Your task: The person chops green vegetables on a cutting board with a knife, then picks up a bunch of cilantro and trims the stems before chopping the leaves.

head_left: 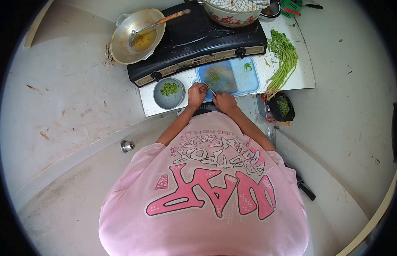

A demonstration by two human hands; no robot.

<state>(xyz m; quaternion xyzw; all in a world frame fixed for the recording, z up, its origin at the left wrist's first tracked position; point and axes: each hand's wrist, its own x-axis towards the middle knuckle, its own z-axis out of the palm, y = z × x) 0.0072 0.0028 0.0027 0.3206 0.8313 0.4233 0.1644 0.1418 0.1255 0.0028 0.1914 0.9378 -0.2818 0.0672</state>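
Note:
My right hand (224, 102) is closed around the handle of a small knife (210, 89), whose blade points up and left. Close to the blade's tip is my left hand (197, 93), fingers curled together; what they hold, if anything, is too small to make out. Both hands are at the near edge of a blue cutting board (248, 88). Chopped greens (214, 78) lie on its darker, worn left part, and a few loose leaves (247, 66) on the right. Beside my left hand, a grey bowl (163, 100) contains chopped greens (169, 88).
Behind the board stands a black gas stove (185, 42) with a wok (117, 40), a ladle (164, 20) in it, and a flowered pot (232, 18). A bunch of leafy stalks (286, 59) lies at the right. Below it hangs a black bag (275, 112) with green bits.

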